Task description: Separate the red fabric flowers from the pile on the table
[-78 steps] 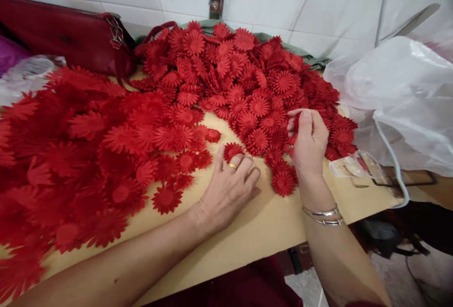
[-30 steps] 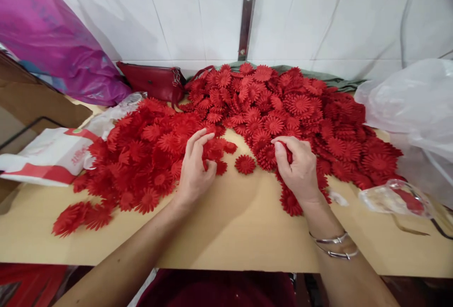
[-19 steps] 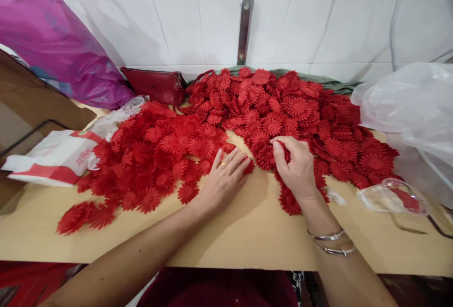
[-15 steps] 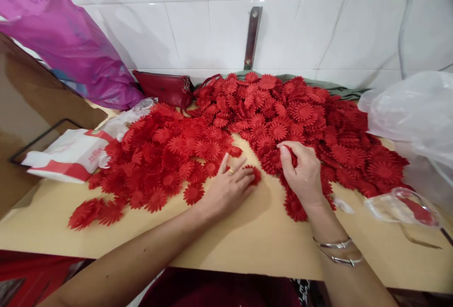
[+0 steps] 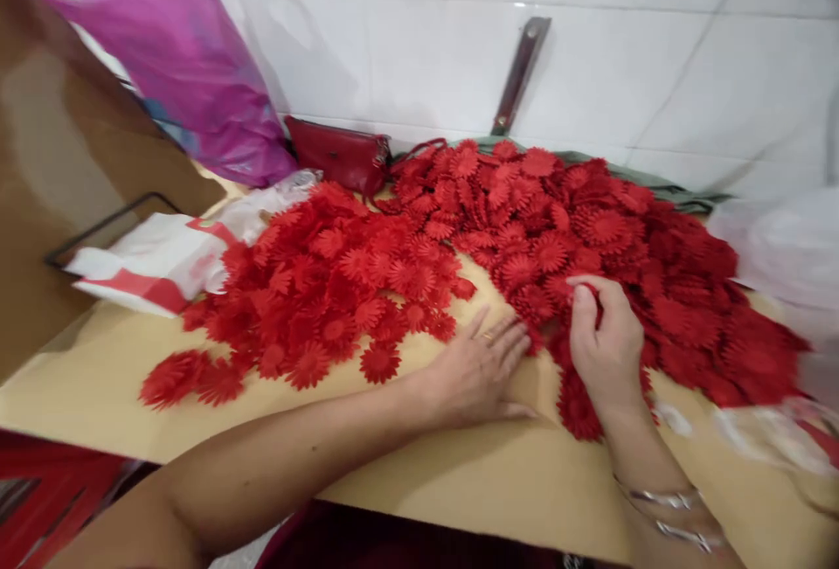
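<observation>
my left hand [image 5: 481, 368] is lying flat and open on the tan tabletop [image 5: 459, 482], fingers spread, its fingertips reaching the edge of the right-hand heap of red fabric flowers [image 5: 590, 228] just beyond them. my right hand [image 5: 606, 346] is sitting beside it, curled shut and pinching a small bunch of red flowers [image 5: 593, 294] between thumb and fingers, with more of that heap lying under and around it. two bangles [image 5: 675, 512] are circling my right wrist. out past my left hand, the other heap of red flowers [image 5: 328, 289] is spreading away to the left. farther left, a white and red bag [image 5: 150, 263] is lying, and behind both heaps a dark red purse [image 5: 337, 154] is resting against the tiled wall, beside a purple plastic bag [image 5: 176, 53].
</observation>
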The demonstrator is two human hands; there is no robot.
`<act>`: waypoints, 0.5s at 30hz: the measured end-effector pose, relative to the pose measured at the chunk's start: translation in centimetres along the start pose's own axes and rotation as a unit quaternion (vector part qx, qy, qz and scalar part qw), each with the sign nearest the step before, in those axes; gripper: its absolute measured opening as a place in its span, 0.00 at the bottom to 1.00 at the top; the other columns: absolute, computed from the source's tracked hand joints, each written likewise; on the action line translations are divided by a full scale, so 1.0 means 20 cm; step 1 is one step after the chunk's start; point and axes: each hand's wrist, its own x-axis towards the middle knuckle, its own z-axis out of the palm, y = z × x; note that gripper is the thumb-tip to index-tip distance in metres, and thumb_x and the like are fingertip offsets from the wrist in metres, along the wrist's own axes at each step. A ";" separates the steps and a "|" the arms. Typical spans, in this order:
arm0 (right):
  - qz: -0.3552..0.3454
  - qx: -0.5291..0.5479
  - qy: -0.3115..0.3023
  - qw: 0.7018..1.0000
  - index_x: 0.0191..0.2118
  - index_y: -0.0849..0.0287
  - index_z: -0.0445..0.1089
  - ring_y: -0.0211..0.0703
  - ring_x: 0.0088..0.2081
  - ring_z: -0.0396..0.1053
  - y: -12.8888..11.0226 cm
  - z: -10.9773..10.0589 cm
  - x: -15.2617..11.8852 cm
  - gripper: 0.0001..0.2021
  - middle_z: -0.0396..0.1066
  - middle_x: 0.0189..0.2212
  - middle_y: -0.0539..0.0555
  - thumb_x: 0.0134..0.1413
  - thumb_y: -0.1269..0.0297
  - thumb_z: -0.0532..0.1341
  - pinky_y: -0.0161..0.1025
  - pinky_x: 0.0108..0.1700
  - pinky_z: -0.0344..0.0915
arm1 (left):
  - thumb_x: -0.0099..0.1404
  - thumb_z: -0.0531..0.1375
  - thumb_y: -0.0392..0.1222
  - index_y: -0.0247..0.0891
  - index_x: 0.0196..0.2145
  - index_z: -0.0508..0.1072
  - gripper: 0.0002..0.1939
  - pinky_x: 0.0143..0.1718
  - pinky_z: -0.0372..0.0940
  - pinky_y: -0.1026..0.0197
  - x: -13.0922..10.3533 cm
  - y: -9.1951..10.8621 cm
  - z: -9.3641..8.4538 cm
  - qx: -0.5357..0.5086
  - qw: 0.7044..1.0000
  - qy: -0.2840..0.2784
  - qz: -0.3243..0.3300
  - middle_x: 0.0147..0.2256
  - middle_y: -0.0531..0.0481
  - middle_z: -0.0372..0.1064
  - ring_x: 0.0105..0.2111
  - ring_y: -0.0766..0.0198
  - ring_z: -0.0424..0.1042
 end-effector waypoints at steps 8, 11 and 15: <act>0.025 -0.001 0.124 0.992 0.46 0.59 0.71 0.48 0.45 0.74 0.04 -0.06 0.07 0.12 0.75 0.42 0.60 0.71 0.59 0.53 0.46 0.51 0.69 | 0.74 0.50 0.62 0.31 0.71 0.59 0.39 0.74 0.36 0.35 -0.15 -0.12 0.04 0.018 0.994 0.098 -0.052 0.71 0.35 0.55 0.73 0.44 0.51; 0.004 -0.006 0.116 0.993 0.46 0.58 0.72 0.47 0.45 0.74 0.03 -0.07 0.07 0.12 0.75 0.41 0.59 0.72 0.60 0.53 0.45 0.51 0.69 | 0.76 0.50 0.56 0.29 0.70 0.60 0.35 0.74 0.40 0.38 -0.13 0.03 0.02 0.021 0.996 0.083 0.020 0.72 0.36 0.53 0.73 0.46 0.51; -0.005 -0.022 0.110 0.994 0.46 0.58 0.73 0.48 0.44 0.75 0.03 -0.08 0.07 0.12 0.76 0.41 0.59 0.71 0.60 0.54 0.46 0.50 0.69 | 0.74 0.48 0.65 0.29 0.70 0.60 0.41 0.72 0.48 0.43 0.02 0.27 0.04 0.012 0.985 0.041 0.167 0.72 0.39 0.52 0.73 0.47 0.51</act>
